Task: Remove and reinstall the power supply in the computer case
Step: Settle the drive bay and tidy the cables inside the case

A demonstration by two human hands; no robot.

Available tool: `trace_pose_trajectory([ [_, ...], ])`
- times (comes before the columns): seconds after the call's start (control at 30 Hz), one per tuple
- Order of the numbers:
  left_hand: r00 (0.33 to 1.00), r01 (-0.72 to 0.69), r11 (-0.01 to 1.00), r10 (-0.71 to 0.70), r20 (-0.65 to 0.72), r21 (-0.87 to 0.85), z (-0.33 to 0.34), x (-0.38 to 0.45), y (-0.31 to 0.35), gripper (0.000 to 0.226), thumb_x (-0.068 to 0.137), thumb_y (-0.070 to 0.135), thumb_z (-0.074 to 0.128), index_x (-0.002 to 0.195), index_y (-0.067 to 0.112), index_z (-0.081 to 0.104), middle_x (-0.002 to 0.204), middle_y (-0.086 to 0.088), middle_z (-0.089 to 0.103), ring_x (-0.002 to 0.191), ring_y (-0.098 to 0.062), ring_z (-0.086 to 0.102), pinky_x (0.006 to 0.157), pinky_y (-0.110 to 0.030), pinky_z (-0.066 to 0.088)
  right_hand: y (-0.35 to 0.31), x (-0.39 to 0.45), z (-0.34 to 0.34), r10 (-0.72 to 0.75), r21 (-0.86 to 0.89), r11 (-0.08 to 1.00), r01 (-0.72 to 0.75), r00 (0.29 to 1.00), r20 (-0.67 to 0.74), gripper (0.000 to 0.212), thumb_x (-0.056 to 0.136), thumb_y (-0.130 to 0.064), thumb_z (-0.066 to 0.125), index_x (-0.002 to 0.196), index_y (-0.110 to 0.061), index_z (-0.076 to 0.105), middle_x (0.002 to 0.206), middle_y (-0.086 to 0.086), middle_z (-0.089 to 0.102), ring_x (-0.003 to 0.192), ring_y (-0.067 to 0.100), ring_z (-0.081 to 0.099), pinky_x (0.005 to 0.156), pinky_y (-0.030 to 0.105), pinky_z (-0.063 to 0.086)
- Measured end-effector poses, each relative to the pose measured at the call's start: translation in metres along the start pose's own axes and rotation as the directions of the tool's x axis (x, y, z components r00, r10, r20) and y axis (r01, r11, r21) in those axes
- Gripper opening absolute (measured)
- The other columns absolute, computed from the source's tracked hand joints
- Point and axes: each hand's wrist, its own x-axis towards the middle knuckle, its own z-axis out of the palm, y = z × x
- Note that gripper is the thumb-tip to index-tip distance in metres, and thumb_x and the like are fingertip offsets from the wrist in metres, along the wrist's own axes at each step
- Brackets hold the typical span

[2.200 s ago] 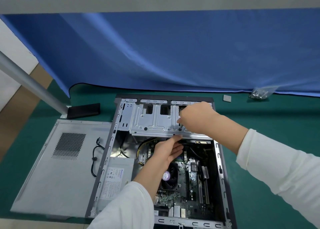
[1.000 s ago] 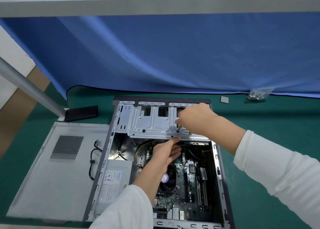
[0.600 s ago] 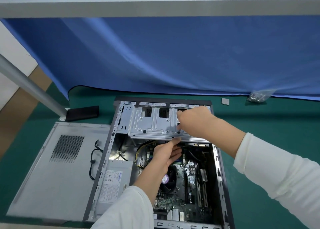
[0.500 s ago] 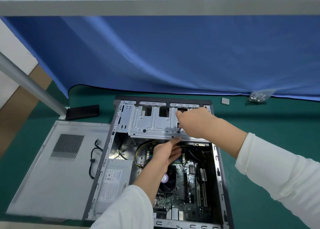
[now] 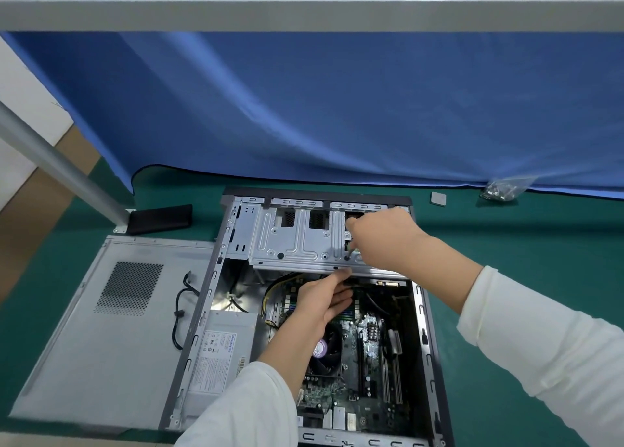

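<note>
- Green mat (image 5: 526, 278) on the worktop, blue curtain (image 5: 337, 109) hanging behind, grey frame bar across the top.
- Case (image 5: 423, 338) lying open on its side mid-worktop, side panel (image 5: 101, 345) flat against its left edge.
- PSU (image 5: 219, 355) sitting in the near-left corner of the case, label up, apparently in its bay; mounting screws not visible.
- Left hand (image 5: 320, 299) reaching in under the drive cage (image 5: 297, 240), fingers curled at a black connector or cable there; pinching it or just touching, can't tell.
- Right hand (image 5: 385, 237) over the cage's right end, fingers bunched around something small and dark, maybe a screw or a cable end; too hidden to call.
- Handling guess: stiff metal box, fairly heavy, smooth sides a bit slippery. Best gripped by the two long sides with both hands, never lifted by the cables.
- In the way: yellow and black wires (image 5: 273, 288) running from the PSU toward the board, a black cable (image 5: 179, 311) draped over the case's left wall onto the panel, cage overhang at the far end, CPU fan (image 5: 326, 348) right beside it.
- Bag of screws (image 5: 503, 190) and a small grey pad (image 5: 438, 198) at the far-right edge, black block (image 5: 158, 218) far left, all well clear.
</note>
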Motion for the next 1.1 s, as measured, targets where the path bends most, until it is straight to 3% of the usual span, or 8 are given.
trace_pose_trajectory([
  [0.07,1.0,-0.002,1.0,0.002,0.004,0.0,0.0,-0.001,0.0,0.025,0.074,0.019,0.081,0.089,0.004,0.067,0.087,-0.013,0.07,0.073,-0.02,0.07,0.059,-0.027,0.057,-0.001,0.003,0.0,-0.008,0.01,1.0,0.008,1.0,-0.024,0.007,0.091,-0.019,0.047,0.084,-0.017,0.048,0.085,-0.002,0.061,0.069,0.025,0.051,0.056,0.028,0.028],
  [0.17,1.0,-0.003,1.0,0.003,0.007,-0.002,0.001,-0.001,0.0,0.023,0.074,0.018,0.081,0.086,0.005,0.067,0.084,-0.011,0.071,0.073,-0.02,0.07,0.06,-0.028,0.057,-0.004,0.007,0.006,0.016,-0.004,1.0,-0.016,1.0,-0.023,0.034,0.093,-0.023,0.045,0.062,-0.014,0.037,0.084,0.0,0.064,0.064,0.025,0.048,0.057,0.027,0.029],
  [0.33,1.0,-0.006,1.0,0.006,0.016,0.003,0.0,-0.001,0.001,0.024,0.073,0.019,0.081,0.088,0.005,0.067,0.086,-0.012,0.071,0.076,-0.02,0.07,0.061,-0.028,0.057,0.003,0.003,0.006,0.01,0.0,1.0,-0.01,0.996,0.09,0.023,0.099,-0.035,0.041,0.088,-0.017,0.051,0.098,0.002,0.065,0.088,0.027,0.063,0.063,0.03,0.035],
  [0.43,1.0,-0.006,1.0,0.006,0.017,0.005,0.0,-0.001,0.001,0.024,0.073,0.018,0.081,0.087,0.005,0.068,0.085,-0.012,0.07,0.072,-0.019,0.07,0.058,-0.027,0.056,0.004,-0.002,0.005,-0.092,-0.076,0.992,0.098,0.993,0.08,0.014,0.095,-0.019,0.047,0.108,-0.015,0.05,0.103,0.001,0.061,0.086,0.027,0.064,0.049,0.027,0.027],
  [0.57,1.0,-0.004,1.0,0.004,0.014,0.002,-0.001,0.0,0.001,0.023,0.073,0.018,0.081,0.086,0.005,0.068,0.078,-0.01,0.07,0.07,-0.019,0.07,0.058,-0.027,0.056,0.004,-0.001,-0.005,-0.192,-0.203,0.96,0.195,0.981,0.036,0.011,0.088,-0.012,0.049,0.091,-0.018,0.058,0.086,-0.003,0.058,0.066,0.024,0.051,0.045,0.026,0.016],
  [0.67,1.0,0.003,1.0,-0.003,0.006,-0.002,-0.001,0.0,0.001,0.023,0.073,0.018,0.081,0.086,0.005,0.067,0.078,-0.01,0.07,0.068,-0.018,0.07,0.057,-0.026,0.056,0.001,0.004,-0.009,-0.228,-0.195,0.952,0.235,0.972,0.057,0.01,0.081,-0.014,0.051,0.071,-0.017,0.05,0.061,-0.005,0.041,0.058,0.022,0.042,0.046,0.024,0.018],
  [0.9,1.0,0.009,1.0,-0.009,0.0,-0.005,0.0,0.0,0.001,0.022,0.073,0.017,0.081,0.084,0.004,0.066,0.073,-0.008,0.07,0.067,-0.019,0.069,0.059,-0.028,0.057,-0.004,0.016,-0.009,-0.154,0.029,0.988,0.152,0.985,0.076,0.038,0.086,-0.021,0.052,0.057,-0.018,0.028,0.06,-0.004,0.031,0.05,0.01,0.025,0.047,0.024,0.018],
  [1.1,1.0,-0.004,1.0,0.004,0.0,0.0,0.001,-0.001,0.001,0.024,0.073,0.019,0.081,0.086,0.005,0.067,0.079,-0.01,0.07,0.067,-0.018,0.07,0.057,-0.027,0.057,-0.01,0.013,-0.005,-0.052,0.106,0.994,0.041,0.993,0.104,0.037,0.088,-0.026,0.051,0.06,-0.018,0.029,0.063,-0.004,0.03,0.063,0.022,0.04,0.062,0.031,0.034],
])
